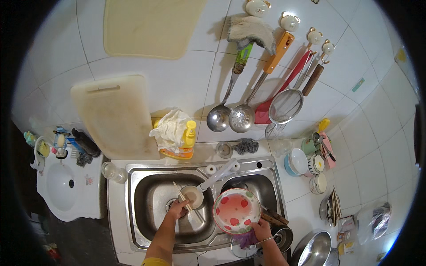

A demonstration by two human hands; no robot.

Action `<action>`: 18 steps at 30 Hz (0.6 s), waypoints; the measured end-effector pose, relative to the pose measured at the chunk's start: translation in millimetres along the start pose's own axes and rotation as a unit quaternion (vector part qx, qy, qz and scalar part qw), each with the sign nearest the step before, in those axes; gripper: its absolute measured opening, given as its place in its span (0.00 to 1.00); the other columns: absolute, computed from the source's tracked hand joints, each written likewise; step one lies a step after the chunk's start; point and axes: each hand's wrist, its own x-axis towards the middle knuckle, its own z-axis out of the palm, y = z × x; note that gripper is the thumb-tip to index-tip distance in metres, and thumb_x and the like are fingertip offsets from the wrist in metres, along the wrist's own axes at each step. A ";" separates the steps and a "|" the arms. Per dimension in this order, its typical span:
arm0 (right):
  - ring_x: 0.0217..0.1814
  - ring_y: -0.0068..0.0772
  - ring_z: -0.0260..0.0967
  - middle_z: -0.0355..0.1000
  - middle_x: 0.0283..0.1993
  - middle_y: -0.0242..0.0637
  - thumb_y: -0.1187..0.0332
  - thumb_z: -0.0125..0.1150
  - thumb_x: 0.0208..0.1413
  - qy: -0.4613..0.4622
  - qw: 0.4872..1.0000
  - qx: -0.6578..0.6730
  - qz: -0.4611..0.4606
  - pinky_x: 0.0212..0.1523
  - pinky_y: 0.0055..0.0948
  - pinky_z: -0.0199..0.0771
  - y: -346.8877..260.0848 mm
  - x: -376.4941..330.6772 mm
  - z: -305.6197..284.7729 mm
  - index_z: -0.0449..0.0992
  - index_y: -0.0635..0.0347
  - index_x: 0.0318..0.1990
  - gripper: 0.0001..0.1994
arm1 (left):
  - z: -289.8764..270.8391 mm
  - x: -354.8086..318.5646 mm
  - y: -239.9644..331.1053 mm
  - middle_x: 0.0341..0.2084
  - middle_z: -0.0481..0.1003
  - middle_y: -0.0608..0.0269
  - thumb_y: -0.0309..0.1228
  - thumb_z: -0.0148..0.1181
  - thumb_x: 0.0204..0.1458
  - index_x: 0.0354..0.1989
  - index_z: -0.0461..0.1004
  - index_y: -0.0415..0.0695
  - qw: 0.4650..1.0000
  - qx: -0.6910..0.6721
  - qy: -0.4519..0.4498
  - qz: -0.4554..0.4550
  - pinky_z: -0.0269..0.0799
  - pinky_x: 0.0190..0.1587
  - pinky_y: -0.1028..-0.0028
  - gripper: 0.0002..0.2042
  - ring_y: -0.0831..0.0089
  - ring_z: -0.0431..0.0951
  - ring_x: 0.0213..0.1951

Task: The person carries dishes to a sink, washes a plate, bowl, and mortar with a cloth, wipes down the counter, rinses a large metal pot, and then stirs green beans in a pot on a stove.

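Observation:
Over the left basin of the steel double sink [146,217], my left hand [178,209] is closed on a pair of chopsticks [181,191], which slant across a small pale bowl [194,195]. The bowl sits under the end of the white faucet [217,175]; whether my fingers also grip its rim, I cannot tell. My right hand [262,229] grips the lower right edge of a strawberry-patterned dish [235,212] with a red rim. It is held above the divider and the right basin, hiding part of that basin. Wooden-handled utensils [274,216] lie just behind my right hand.
A metal bowl [313,248] and stacked bowls [298,162] stand on the right counter. Ladles [218,117] and a strainer [286,105] hang on the tiled wall. Behind the sink are a cutting board [113,119], a yellow pump bottle [189,135] and a scouring pad [246,146]. A glass jar [114,172] stands left.

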 end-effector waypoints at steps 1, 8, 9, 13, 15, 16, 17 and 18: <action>0.32 0.21 0.67 0.73 0.31 0.34 0.70 0.56 0.43 0.004 1.000 -0.022 -0.009 0.32 0.23 0.67 -3.3 -0.4 -0.8 0.74 0.68 0.35 0.12 | 2.5 -2.7 7.4 0.32 0.73 0.63 0.29 0.59 0.45 0.43 0.65 0.44 0.999 0.035 0.002 -0.006 0.73 0.27 0.71 0.16 0.69 0.75 0.32; 0.31 0.20 0.66 0.73 0.30 0.36 0.70 0.57 0.43 -0.001 0.998 0.067 -0.001 0.32 0.24 0.67 -6.3 -4.9 6.9 0.73 0.68 0.33 0.11 | 38.1 -11.0 23.3 0.38 0.68 0.53 0.34 0.64 0.41 0.52 0.52 0.39 0.975 0.190 0.076 0.092 0.76 0.24 0.67 0.32 0.65 0.74 0.33; 0.31 0.20 0.66 0.73 0.30 0.36 0.70 0.57 0.43 0.005 0.999 0.041 -0.003 0.32 0.24 0.67 -10.6 -7.6 7.0 0.73 0.68 0.33 0.11 | 48.0 -16.4 26.5 0.38 0.68 0.52 0.34 0.64 0.40 0.51 0.52 0.37 0.967 0.209 0.112 0.092 0.76 0.24 0.68 0.33 0.65 0.74 0.33; 0.30 0.19 0.66 0.72 0.29 0.35 0.70 0.58 0.42 0.010 1.000 0.000 -0.002 0.30 0.23 0.67 5.8 -7.9 2.6 0.74 0.68 0.32 0.10 | 77.1 -41.5 38.1 0.36 0.69 0.49 0.36 0.67 0.37 0.48 0.52 0.29 0.945 0.252 0.172 0.121 0.74 0.25 0.71 0.35 0.65 0.74 0.33; 0.29 0.19 0.65 0.72 0.28 0.35 0.70 0.57 0.43 0.001 1.000 0.007 -0.008 0.29 0.23 0.66 5.4 -4.6 5.9 0.74 0.68 0.31 0.10 | 38.5 -6.0 9.9 0.35 0.70 0.49 0.38 0.67 0.37 0.48 0.52 0.28 0.935 0.270 0.170 0.154 0.73 0.25 0.72 0.36 0.65 0.73 0.34; 0.29 0.20 0.65 0.72 0.28 0.35 0.70 0.57 0.43 0.002 1.000 0.013 -0.011 0.29 0.23 0.66 -1.8 -7.6 9.4 0.74 0.68 0.30 0.10 | 26.1 7.8 1.0 0.35 0.70 0.49 0.39 0.67 0.37 0.47 0.52 0.28 0.930 0.280 0.167 0.170 0.72 0.25 0.72 0.36 0.66 0.73 0.34; 0.28 0.20 0.65 0.72 0.28 0.35 0.70 0.57 0.43 0.007 1.000 0.019 -0.012 0.28 0.23 0.66 -5.0 -11.4 9.3 0.74 0.68 0.30 0.09 | 32.4 2.9 5.9 0.35 0.70 0.48 0.40 0.66 0.38 0.48 0.51 0.28 0.943 0.255 0.145 0.155 0.73 0.25 0.71 0.37 0.65 0.73 0.34; 0.28 0.20 0.65 0.72 0.27 0.35 0.70 0.57 0.42 0.003 1.000 0.028 -0.014 0.29 0.24 0.66 -6.3 -13.6 9.7 0.74 0.68 0.30 0.10 | 40.0 -8.4 15.2 0.36 0.69 0.48 0.41 0.65 0.39 0.49 0.51 0.29 0.955 0.229 0.124 0.140 0.73 0.25 0.69 0.37 0.64 0.73 0.35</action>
